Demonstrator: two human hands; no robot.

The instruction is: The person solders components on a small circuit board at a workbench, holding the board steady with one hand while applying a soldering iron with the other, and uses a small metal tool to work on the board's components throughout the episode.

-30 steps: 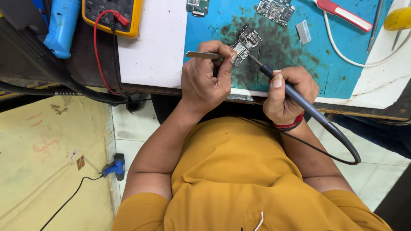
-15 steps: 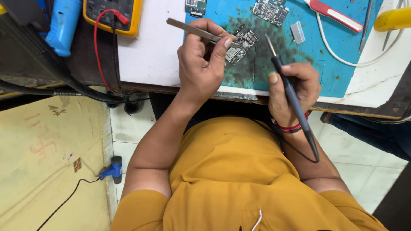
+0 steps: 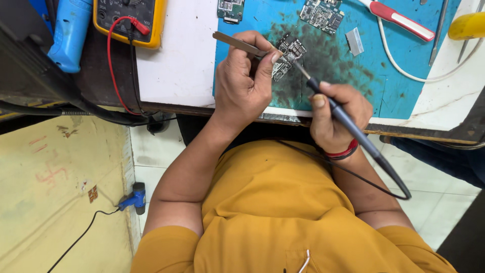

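I read this as the soldering step itself: the work is on the small bare circuit board (image 3: 287, 56) that lies on the stained blue work mat (image 3: 399, 81), just past the fingertips of both hands. Going from the left, my left hand (image 3: 245, 81) is closed around a pair of thin flat steel tweezers (image 3: 241, 45); thumb and forefinger pinch them near their working end, the tips reach onto the near edge of the board, and the tail sticks out up and to the left of the knuckles. The wrist is bent forward over the table edge, the forearm running back and down to the mustard-yellow shirt (image 3: 283, 212). Just right of that hand, and close to it, my right hand (image 3: 337, 114) is wrapped in a pen grip on the slim dark soldering iron (image 3: 343, 119), thumb laid along the barrel; its fine metal tip slants up-left to the same board, and I cannot tell whether it touches. The handle runs down-right past the wrist with its red thread band (image 3: 343, 152), and the thin black cord loops back under the forearm. As I judge it, the next move calls for steady tweezers and a small, light shift of the tip at the joint, nothing larger.
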